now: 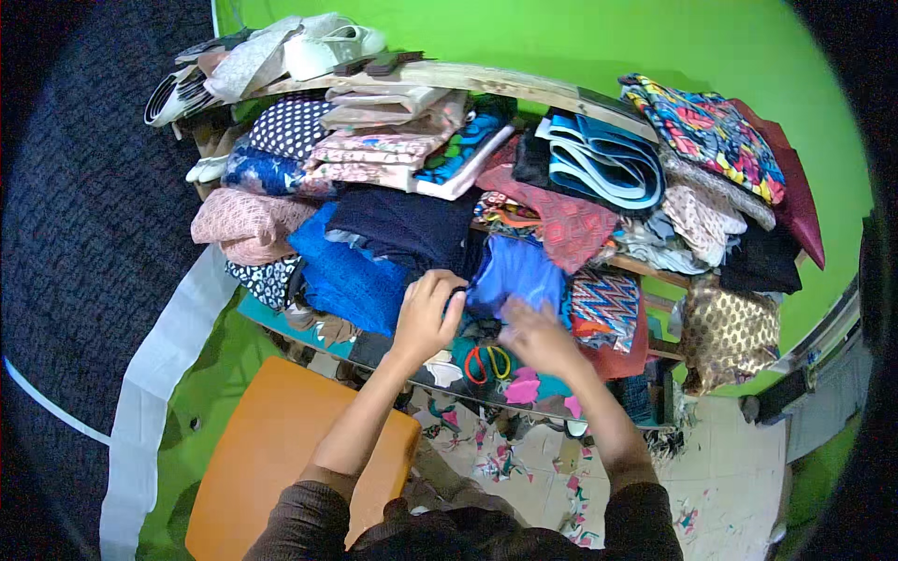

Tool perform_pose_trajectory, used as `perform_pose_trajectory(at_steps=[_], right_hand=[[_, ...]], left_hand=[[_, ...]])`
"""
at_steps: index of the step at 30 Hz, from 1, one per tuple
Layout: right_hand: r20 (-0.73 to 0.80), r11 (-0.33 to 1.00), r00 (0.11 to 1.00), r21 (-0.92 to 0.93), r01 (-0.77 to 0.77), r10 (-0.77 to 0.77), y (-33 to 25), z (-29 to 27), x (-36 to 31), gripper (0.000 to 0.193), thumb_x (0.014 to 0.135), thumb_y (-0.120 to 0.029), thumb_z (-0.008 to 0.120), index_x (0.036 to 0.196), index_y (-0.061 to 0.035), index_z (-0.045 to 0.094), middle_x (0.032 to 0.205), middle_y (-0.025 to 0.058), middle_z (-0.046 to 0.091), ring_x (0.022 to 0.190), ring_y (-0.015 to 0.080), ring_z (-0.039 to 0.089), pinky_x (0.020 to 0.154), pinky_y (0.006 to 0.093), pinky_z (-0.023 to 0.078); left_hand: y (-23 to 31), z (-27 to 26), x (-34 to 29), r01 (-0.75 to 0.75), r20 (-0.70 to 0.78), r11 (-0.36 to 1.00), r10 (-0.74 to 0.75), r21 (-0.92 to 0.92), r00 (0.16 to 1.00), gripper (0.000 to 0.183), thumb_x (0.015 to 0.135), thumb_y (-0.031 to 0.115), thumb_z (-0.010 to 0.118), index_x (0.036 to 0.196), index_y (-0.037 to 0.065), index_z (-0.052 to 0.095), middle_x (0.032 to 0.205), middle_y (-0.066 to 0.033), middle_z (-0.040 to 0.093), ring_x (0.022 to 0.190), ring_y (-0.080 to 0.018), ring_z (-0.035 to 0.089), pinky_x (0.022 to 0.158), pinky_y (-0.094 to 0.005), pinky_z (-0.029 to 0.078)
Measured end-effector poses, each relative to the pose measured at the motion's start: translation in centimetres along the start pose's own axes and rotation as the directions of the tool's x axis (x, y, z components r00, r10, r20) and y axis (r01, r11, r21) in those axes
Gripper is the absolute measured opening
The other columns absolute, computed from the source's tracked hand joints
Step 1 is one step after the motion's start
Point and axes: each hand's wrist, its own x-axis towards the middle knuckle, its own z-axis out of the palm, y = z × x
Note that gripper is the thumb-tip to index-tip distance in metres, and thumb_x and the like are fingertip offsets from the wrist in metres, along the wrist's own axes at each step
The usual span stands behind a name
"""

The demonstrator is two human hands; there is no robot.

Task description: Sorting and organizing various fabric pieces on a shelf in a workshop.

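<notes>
My left hand (429,313) is closed at the edge of the dark navy cloth (398,217), with a dark strip showing between thumb and fingers. To the right of it lies a folded periwinkle-blue cloth (514,266) on the shelf. My right hand (535,335), smeared by motion, is at the near edge of this blue cloth; whether its fingers grip anything cannot be made out. A brighter blue textured cloth (348,271) sits left of my left hand. Just below and between my hands are a red ring and a yellow ring (499,362) on the lower shelf.
Folded fabrics crowd the wooden shelves (486,82), among them a polka-dot cloth (292,124), a blue-and-white roll (603,164) and a gold-patterned bundle (731,335). An orange table (271,449) stands at lower left. Fabric scraps (500,463) litter the tiled floor.
</notes>
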Motion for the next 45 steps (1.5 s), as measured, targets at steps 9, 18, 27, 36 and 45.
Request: perform_pose_trajectory(at_steps=[9,18,27,36,45], right_hand=[[-0.331,0.964,0.931,-0.157,-0.213,0.152,5.4,-2.2,-0.6,0.033,0.088,-0.024,0.056,0.113,-0.0046,0.063,0.129,0.0159,0.055,0.121,0.0302,0.050,0.103,0.0489,0.036],[-0.409,0.930,0.861,-0.073,-0.360,0.302,10.5,-0.4,-4.0,0.047,0.093,-0.031,0.050,0.133,-0.0069,0.050,0.140,0.0194,0.044,0.134,0.0346,0.035,0.108,0.0579,0.023],[-0.303,0.988,0.942,-0.015,-0.153,0.142,11.5,-1.5,-6.1,0.043,0.094,-0.034,0.050,0.131,-0.0141,0.055,0.143,0.0134,0.042,0.133,0.0344,0.037,0.110,0.0569,0.022],[-0.123,0.989,0.991,-0.140,0.041,-0.058,10.3,-0.1,-6.0,0.077,0.078,-0.051,0.065,0.143,-0.0206,0.039,0.153,0.0142,0.024,0.139,0.0342,0.025,0.112,0.0587,0.015],[-0.128,0.882,0.983,-0.468,0.057,-0.132,10.0,4.6,-8.3,0.090,0.069,-0.044,0.072,0.145,-0.0470,0.023,0.152,0.0141,0.024,0.136,0.0361,0.028,0.103,0.0685,0.023]], left_hand=[[4.3,8.8,2.6,-0.300,0.204,0.953,0.288,0.029,0.936,0.024,0.088,0.018,0.055,0.108,0.008,0.061,0.113,-0.0099,0.060,0.107,-0.0276,0.056,0.093,-0.0429,0.040],[0.0,10.9,-0.4,-0.055,0.188,0.754,-0.092,0.654,0.978,0.051,0.089,0.035,0.053,0.135,0.013,0.049,0.137,-0.0113,0.050,0.128,-0.0307,0.044,0.105,-0.0481,0.031],[2.8,12.5,-0.4,-0.022,0.156,0.740,-0.113,0.673,0.981,0.040,0.091,0.033,0.050,0.126,0.015,0.056,0.133,-0.0106,0.053,0.126,-0.0311,0.045,0.107,-0.0523,0.028],[6.3,13.9,-2.4,-0.226,0.339,0.839,0.053,0.495,0.939,0.082,0.073,0.061,0.062,0.142,0.023,0.040,0.149,-0.0088,0.035,0.137,-0.0287,0.032,0.112,-0.0526,0.021],[0.4,13.6,-5.5,-0.389,0.514,0.622,-0.026,0.679,0.857,0.087,0.070,0.047,0.067,0.146,0.039,0.026,0.154,-0.0037,0.024,0.142,-0.0233,0.024,0.110,-0.0628,0.016]])
